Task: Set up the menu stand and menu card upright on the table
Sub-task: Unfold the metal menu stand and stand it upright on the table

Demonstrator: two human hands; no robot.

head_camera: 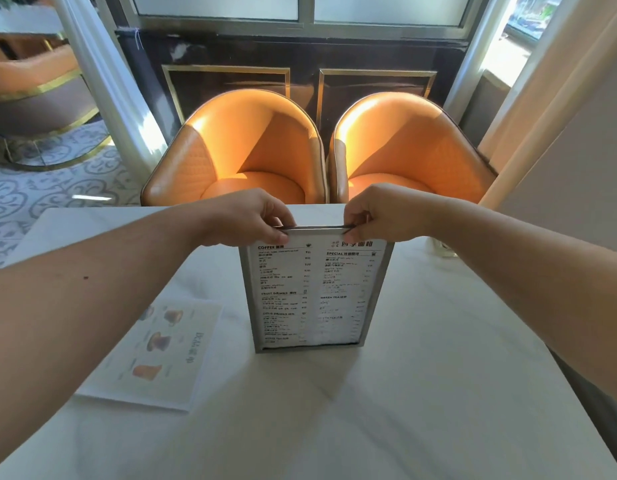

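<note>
**Pinched at both top corners, stand upright**

Pinching the top rail of the stand [315,292] with both hands: left hand [243,218] at the left corner, right hand [381,213] at the right corner, thumbs in front, fingers curled over the back edge. Closed on the metal rim, not on the printed sheet inside.

Standing upright near the middle of the table [438,393], base flat on the white top, printed face toward the camera, two orange chairs [251,150] beyond the far edge. Lying flat to the left, well apart from the stand and untouched: the card [158,351] (drink pictures on it).

Looks stiff and thin-walled, probably light for a metal frame but top-heavy on so narrow a base, so likely to tip forward or back if nudged high up. Smooth brushed rim, likely a bit slippery; best held as now, at the two top corners, or lower on the side rails for sliding.

Card by contrast seems thin and floppy, prone to bending; better lifted by one edge with a thumb underneath, kept away from the creasing middle. Whether a slot stays free for it cannot be told.
</note>
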